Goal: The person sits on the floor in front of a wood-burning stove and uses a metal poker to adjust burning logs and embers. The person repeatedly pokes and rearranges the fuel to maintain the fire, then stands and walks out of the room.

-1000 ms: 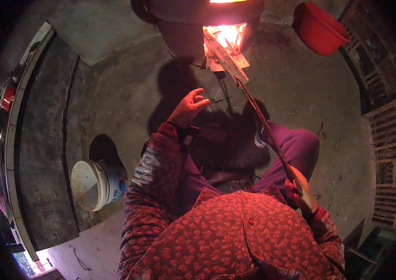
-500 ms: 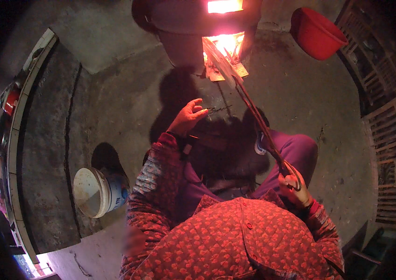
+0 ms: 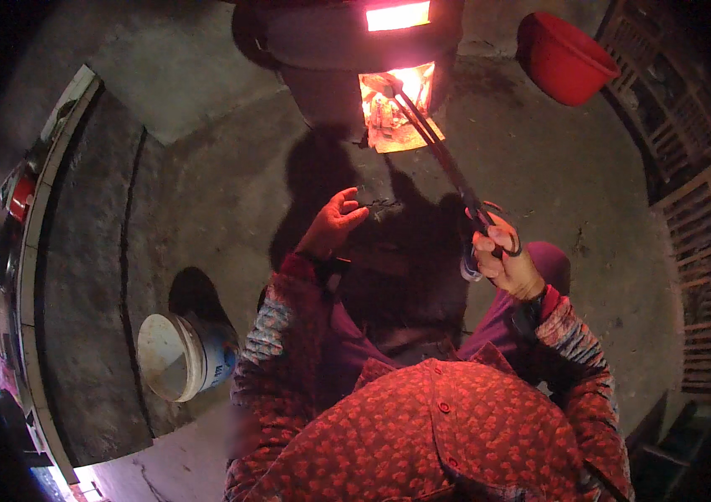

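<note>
My right hand [image 3: 508,261] is wrapped round the looped handles of long dark fire tongs [image 3: 449,163]. Their far ends reach into the glowing lower opening of a dark stove [image 3: 322,96]. At the tips, a piece of firewood [image 3: 381,84] lies in the opening; glare blurs whether the tongs still grip it. My left hand [image 3: 334,222] is held out over the floor, fingers apart and bent, with nothing seen in it. Close to its fingertips are some thin dark twigs [image 3: 384,203].
A red basin [image 3: 569,63] leans beside slatted wooden racks [image 3: 698,276] on the right. To my left stands a white bucket [image 3: 173,356], near a long grey ledge [image 3: 79,276]. A bright ash plate [image 3: 410,138] juts out below the stove opening.
My right hand has moved forward and up, pushing the tongs toward the stove. The firewood, which stuck out of the opening, is now further inside. My left hand stays nearly in place.
</note>
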Motion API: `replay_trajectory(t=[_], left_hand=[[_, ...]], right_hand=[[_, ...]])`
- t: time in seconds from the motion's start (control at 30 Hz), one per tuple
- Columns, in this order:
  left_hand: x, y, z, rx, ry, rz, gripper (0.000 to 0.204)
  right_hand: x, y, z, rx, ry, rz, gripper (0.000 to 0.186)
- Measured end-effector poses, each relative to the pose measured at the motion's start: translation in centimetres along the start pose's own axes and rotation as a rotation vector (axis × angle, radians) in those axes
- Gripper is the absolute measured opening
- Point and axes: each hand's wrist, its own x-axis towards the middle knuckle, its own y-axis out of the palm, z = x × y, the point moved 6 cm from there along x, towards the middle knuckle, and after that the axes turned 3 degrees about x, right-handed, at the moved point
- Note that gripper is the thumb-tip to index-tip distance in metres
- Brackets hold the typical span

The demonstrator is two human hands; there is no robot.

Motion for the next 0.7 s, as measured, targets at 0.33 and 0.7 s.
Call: replay_trajectory(t=[0.33,0.7], left_hand=[[-1.5,-0.8,-0.3,-0.062,0.024,-0.029,0.063],[-1.6,-1.6,0.6,0.011,-0.038,-0.038,0.06]], right_hand=[[4.3,-1.6,4.0,-0.08,-0.076,-0.018,0.038],[13.2,-1.9,4.5,-0.021,-0.204,-0.066,0.019]])
